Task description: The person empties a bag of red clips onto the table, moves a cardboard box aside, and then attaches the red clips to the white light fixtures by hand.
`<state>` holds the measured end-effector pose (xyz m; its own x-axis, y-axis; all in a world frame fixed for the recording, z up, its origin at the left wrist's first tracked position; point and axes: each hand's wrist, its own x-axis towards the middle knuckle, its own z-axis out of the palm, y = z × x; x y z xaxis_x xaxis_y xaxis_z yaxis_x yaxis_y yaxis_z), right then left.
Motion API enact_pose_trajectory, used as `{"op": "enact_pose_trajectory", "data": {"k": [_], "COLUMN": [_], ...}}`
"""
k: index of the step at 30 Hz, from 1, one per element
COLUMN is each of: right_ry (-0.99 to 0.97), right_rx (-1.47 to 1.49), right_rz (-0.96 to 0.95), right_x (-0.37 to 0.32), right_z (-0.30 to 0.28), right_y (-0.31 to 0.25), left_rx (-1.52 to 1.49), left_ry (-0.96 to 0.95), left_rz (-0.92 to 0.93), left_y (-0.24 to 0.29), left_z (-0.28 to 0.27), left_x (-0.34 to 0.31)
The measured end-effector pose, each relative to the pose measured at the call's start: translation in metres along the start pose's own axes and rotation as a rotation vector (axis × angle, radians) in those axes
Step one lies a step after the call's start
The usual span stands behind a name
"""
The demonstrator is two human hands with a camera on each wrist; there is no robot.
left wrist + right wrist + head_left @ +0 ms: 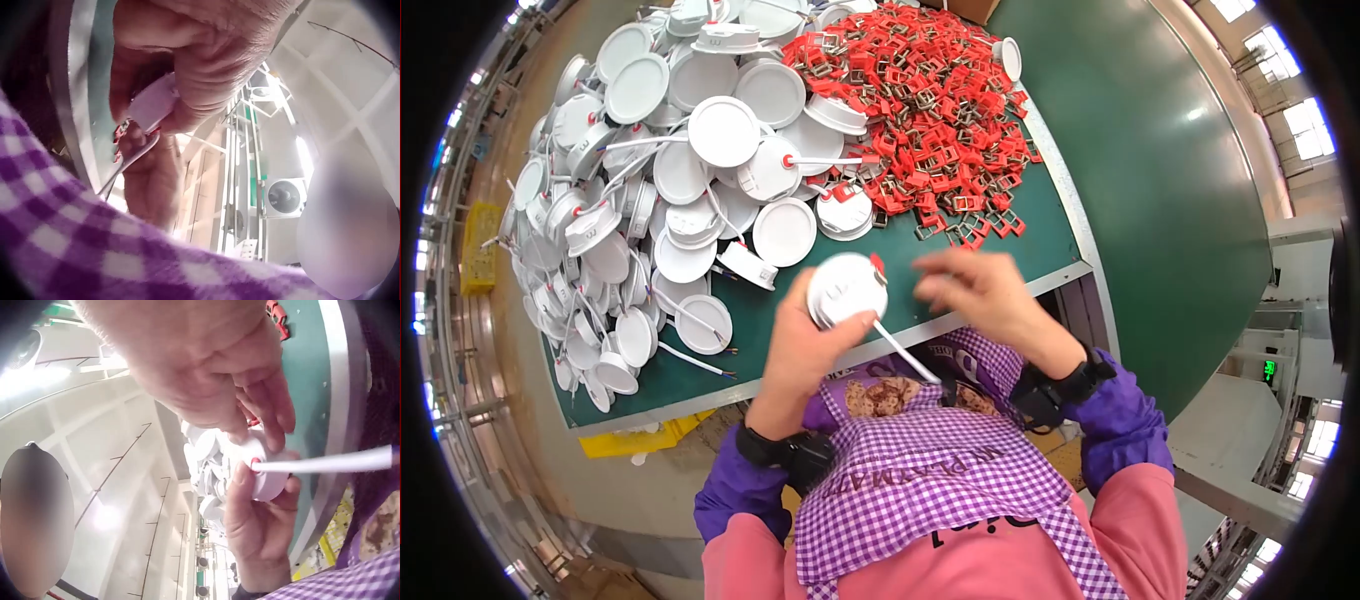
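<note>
1. Head view. White disc unit (845, 288): in the left hand (795, 335), thumb and fingers curled round its rim. Red clip (878, 266): at the rim, on the side towards the right hand (990, 295). Right hand: blurred, fingers loosely bent, nothing seen between them. Beyond the hands, on the desk (1170, 150): disc pile (640, 90) and clip pile (950, 130). Advice: steady the rim, leaving the clip side uncovered.
2. Left wrist view. White cord (129, 164): runs from below the left hand towards the checked apron (62, 212). Best kept slack, clear of the fingers.
3. Right wrist view. Red collar (255, 464): at the cord's root, beside the left thumb. Advice: press near the rim, sparing this collar.
</note>
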<state>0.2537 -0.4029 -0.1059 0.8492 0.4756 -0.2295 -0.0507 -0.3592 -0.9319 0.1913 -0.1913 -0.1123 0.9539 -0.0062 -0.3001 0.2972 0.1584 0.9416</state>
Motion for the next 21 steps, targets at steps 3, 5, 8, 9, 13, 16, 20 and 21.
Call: {"op": "enact_pose_trajectory", "data": {"k": [3, 5, 8, 9, 13, 16, 20, 21], "right_ry": [0.36, 0.337, 0.262, 0.252, 0.194, 0.105, 0.205, 0.191], "right_rx": [-0.695, -0.751, -0.822, -0.795, -0.68, -0.636, -0.23, -0.122], "right_rz": [-0.24, -0.234, -0.182, -0.169, -0.24, -0.157, -0.059, -0.053], "right_x": [0.015, 0.018, 0.021, 0.021, 0.026, 0.028, 0.019, 0.015], "right_z": [-0.023, -0.027, -0.029, -0.028, -0.029, -0.032, -0.021, -0.017], "right_y": [0.015, 0.018, 0.022, 0.02, 0.02, 0.012, -0.01, -0.016], "left_rx": [-0.143, -0.142, -0.495, -0.587, -0.621, -0.52, -0.274, -0.182], "left_ry": [0.037, 0.005, -0.029, -0.114, -0.221, -0.205, -0.278, -0.285], "left_rz": [0.052, 0.013, 0.0, -0.068, -0.201, -0.238, -0.3, -0.304], "left_y": [0.006, 0.004, 0.007, 0.013, -0.002, -0.001, 0.0, 0.003], "left_z": [-0.014, -0.021, -0.013, -0.011, -0.01, -0.002, 0.0, 0.004], "left_x": [0.005, 0.007, 0.006, 0.003, 0.005, 0.008, 0.011, 0.01]}}
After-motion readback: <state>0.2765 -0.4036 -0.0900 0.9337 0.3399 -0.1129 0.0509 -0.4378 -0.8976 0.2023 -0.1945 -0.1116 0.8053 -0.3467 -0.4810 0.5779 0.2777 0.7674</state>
